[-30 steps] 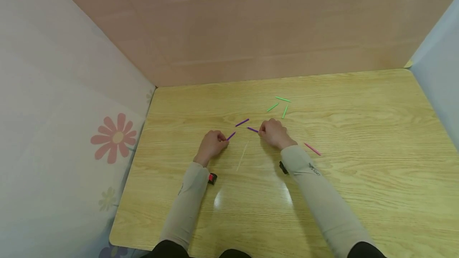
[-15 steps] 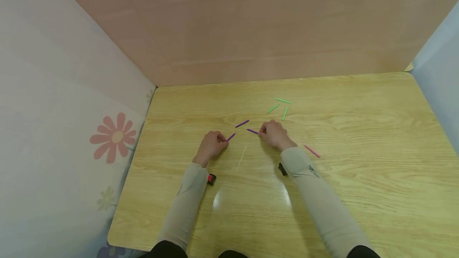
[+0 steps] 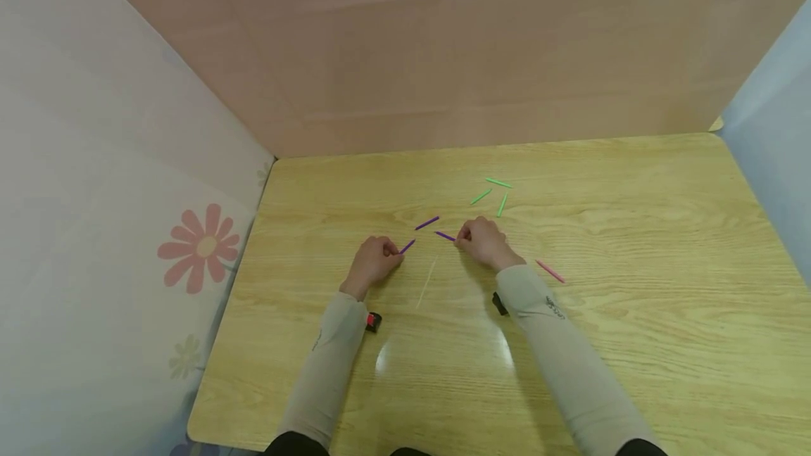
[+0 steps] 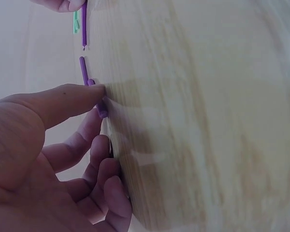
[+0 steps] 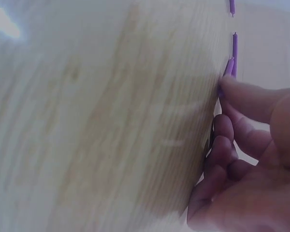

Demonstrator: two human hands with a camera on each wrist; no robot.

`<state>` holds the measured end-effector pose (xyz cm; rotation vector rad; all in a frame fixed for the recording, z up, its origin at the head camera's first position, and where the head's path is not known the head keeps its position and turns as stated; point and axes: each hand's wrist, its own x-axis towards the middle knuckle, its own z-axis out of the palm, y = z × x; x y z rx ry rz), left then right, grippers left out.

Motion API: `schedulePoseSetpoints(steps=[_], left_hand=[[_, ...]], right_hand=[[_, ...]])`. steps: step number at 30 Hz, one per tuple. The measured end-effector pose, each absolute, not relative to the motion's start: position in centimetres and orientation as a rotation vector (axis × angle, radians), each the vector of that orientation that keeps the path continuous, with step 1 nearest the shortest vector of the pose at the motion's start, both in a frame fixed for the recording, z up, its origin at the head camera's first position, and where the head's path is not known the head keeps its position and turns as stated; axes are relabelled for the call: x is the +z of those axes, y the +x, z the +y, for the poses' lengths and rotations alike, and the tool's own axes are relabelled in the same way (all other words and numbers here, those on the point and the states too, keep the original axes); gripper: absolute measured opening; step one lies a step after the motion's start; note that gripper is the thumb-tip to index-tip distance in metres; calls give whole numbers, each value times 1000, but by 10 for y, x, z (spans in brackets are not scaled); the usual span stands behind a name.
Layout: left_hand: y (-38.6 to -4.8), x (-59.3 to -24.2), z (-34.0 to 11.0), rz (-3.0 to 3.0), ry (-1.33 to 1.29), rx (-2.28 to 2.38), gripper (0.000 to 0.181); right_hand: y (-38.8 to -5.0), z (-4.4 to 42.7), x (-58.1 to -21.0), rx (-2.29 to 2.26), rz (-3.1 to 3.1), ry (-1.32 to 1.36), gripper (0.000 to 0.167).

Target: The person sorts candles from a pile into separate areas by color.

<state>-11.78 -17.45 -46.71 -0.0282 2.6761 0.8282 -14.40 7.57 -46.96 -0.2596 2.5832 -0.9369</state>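
Between thumb and index finger, my left hand (image 3: pixel 372 264) pinches the near end of a short purple stick (image 3: pixel 407 246); the left wrist view shows this stick (image 4: pixel 102 110) low over the tabletop. My right hand (image 3: pixel 484 241) pinches a second purple stick (image 3: pixel 445 236) by its right end, and its tip (image 5: pixel 229 66) shows past the thumb in the right wrist view. Just beyond and between both hands lies a third purple stick (image 3: pixel 427 223) on the table. The three purple sticks form a loose, gapped triangle with its near side open.
Farther back on the wooden table (image 3: pixel 633 231), three green sticks (image 3: pixel 499 183) lie in a small gapped triangle. A pink stick (image 3: pixel 550 271) lies right of my right wrist. A thin pale line (image 3: pixel 427 281) marks the tabletop between my forearms. Upright panels stand behind and at both sides.
The head view has tilted slightly, so everything sits a little lower in it. Both hands keep their pinch on the purple sticks, in nearly the same places.
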Motion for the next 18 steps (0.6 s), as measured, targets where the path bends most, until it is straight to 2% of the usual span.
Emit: schedulePoseSetpoints(steps=[11,14,18], left_hand=[[-119,-467,-174,2678,-23,844,19],[-119,-464,-177,2666,-47,879,24],[-119,-452,-185,2719,-54,960,33]], right_hand=[[-151,89,-472,-1141,2533,-350,20],[-156,106,-458,-1231,2519,-384,23],[-167,139,-414,-1282,2628,-434,26]])
